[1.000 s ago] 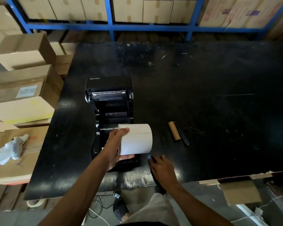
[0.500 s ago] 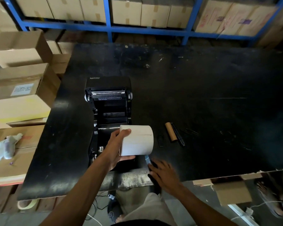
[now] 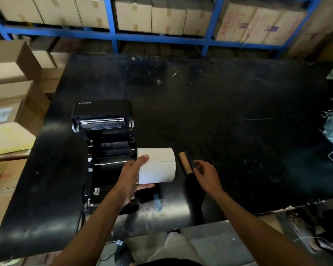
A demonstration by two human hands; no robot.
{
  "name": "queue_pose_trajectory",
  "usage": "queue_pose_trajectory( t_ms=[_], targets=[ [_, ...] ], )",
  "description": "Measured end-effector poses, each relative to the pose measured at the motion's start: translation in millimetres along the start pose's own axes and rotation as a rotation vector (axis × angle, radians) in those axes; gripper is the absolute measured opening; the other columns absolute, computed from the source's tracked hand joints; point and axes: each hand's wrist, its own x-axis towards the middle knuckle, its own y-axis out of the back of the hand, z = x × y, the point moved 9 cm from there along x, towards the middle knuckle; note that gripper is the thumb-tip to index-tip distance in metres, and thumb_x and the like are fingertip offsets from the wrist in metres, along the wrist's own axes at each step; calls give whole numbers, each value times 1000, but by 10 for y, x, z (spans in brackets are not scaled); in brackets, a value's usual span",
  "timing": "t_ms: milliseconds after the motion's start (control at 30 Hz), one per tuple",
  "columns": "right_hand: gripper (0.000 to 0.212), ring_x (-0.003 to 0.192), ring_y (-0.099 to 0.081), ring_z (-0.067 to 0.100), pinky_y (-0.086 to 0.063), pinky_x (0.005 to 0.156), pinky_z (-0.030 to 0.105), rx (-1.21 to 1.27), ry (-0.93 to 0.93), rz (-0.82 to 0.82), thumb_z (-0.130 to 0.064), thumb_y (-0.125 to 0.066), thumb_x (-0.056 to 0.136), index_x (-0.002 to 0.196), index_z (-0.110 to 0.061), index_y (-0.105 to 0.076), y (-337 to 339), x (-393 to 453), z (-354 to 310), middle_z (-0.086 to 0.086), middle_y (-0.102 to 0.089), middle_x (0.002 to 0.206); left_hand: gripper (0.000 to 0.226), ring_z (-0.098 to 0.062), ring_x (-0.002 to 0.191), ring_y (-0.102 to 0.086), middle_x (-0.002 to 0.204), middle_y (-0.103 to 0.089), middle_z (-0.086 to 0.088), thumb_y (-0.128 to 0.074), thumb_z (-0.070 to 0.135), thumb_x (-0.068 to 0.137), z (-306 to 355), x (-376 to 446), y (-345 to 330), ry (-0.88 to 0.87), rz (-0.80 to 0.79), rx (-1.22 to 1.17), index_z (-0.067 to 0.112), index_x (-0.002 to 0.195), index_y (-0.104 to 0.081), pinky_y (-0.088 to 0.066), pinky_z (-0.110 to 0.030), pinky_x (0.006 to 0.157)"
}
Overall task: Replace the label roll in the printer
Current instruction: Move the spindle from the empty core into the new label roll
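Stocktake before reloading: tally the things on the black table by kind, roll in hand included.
Label printer: 1
White label roll, held in the left hand: 1
Brown cardboard core: 1
Black spindle, at the right hand: 1
Blue item: 1
Total: 5

My work surface is a black table (image 3: 219, 112), scuffed and scratched. Resting directly on it at my left: the black printer (image 3: 104, 143), cover open. Right of it lie a brown cardboard core (image 3: 185, 163) and a black spindle (image 3: 190, 160), side by side. A small blue item (image 3: 157, 203) lies near the front edge.
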Motion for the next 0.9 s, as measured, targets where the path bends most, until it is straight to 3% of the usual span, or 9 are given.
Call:
queue_pose_trajectory(
  t_ms=[133,333,467,633,700,800,900],
  targets=[
    [43,111,-61,27,-51,95,39,-64,-92,-121,-19,-68,85,127,-15,-58,1,249,222,11,-67,116,73,-35,109,-66,123,-65,-17,-72,49,70,18,114,-136,-25,30,-79,11,128,-51,-60,-44,69],
    [62,122,-55,33,-45,103,39,-79,-26,-323,-8,-69,80,137,-11,-46,-292,558,183,17,-57,132,64,-37,113,-63,124,-65,-18,-71,46,73,115,201,-290,-68,41,-114,11,124,-56,-59,-50,78],
    [63,120,-54,35,-45,97,35,-88,-40,-343,-2,-64,79,138,-11,-44,-383,674,217,19,-54,130,68,-35,111,-65,123,-67,-18,-73,50,67,227,254,-372,-106,40,-134,14,123,-60,-58,-52,80],
    [45,103,-63,32,-44,76,27,4,-83,-336,-3,-63,77,120,-10,-52,-396,727,339,16,-66,109,61,-35,114,-64,124,-66,-17,-71,48,68,374,301,-447,-154,42,-147,18,120,-61,-57,-52,81],
    [48,106,-63,32,-47,80,30,33,-121,-354,1,-64,76,121,-7,-51,-412,715,397,18,-66,110,62,-35,114,-64,123,-67,-17,-71,49,66,430,297,-477,-164,35,-158,19,119,-61,-57,-53,81],
    [64,118,-57,34,-47,93,34,97,-106,-308,7,-62,73,133,-6,-44,-303,753,356,20,-59,124,45,-35,113,-63,123,-66,-17,-65,41,79,504,288,-540,-177,18,-176,19,117,-60,-57,-54,81],
    [85,133,-44,30,-42,107,40,414,-64,-150,13,-65,74,147,-12,-28,52,801,79,15,-46,144,43,-34,115,-61,123,-64,-15,-63,40,81,552,295,-574,-172,10,-231,21,119,-57,-56,-55,82]
  ],
)
